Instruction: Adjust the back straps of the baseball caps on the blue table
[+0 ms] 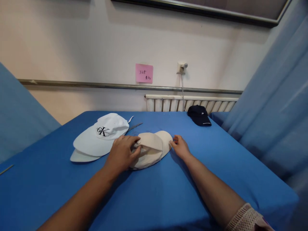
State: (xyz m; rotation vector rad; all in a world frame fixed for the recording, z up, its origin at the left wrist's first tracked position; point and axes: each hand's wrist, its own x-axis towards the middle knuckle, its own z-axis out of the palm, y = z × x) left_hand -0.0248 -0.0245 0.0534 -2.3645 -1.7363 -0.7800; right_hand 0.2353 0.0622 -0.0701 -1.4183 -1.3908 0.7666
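Left hand: reaches in from the lower left, bent at the wrist, knuckles up; the left hand (pixel 123 153) has thumb and fingertips pinched on the near-left side of the beige cap (pixel 149 158).
Right hand: comes in from the lower right, forearm slanting up and inward; the right hand (pixel 180 147) has its fingers half curled and its thumb at the outer edge of the brim. Honestly can't tell if that's a real grip or just a touch.
Beige cap: mid-table between both hands, brim pointing right, crown kinda collapsed and folded.
White caps: what looks like a stack of white caps (pixel 113 124) sits just left of the left hand, two brims showing, black letters on the top one. Closest clutter to that hand.
Dark cap: the dark cap (pixel 197 111) is at the far right of the blue table (pixel 154 199), well apart from the hands.
Wall stuff: pink note (pixel 144 73), a socket (pixel 181 68) with a cord hanging down, and a radiator (pixel 192 102) behind the table.
Sides: blue curtains (pixel 269 106) hang left and right.
Hard to see: left fingers cover part of the beige crown; the thin dark thing (pixel 135 127) by the white caps is partly hidden, no clue what it is. Note writing is tough to read. Picture frame (pixel 204 10) is cut off up top, and so is the thin stick (pixel 6 169) at the left edge.
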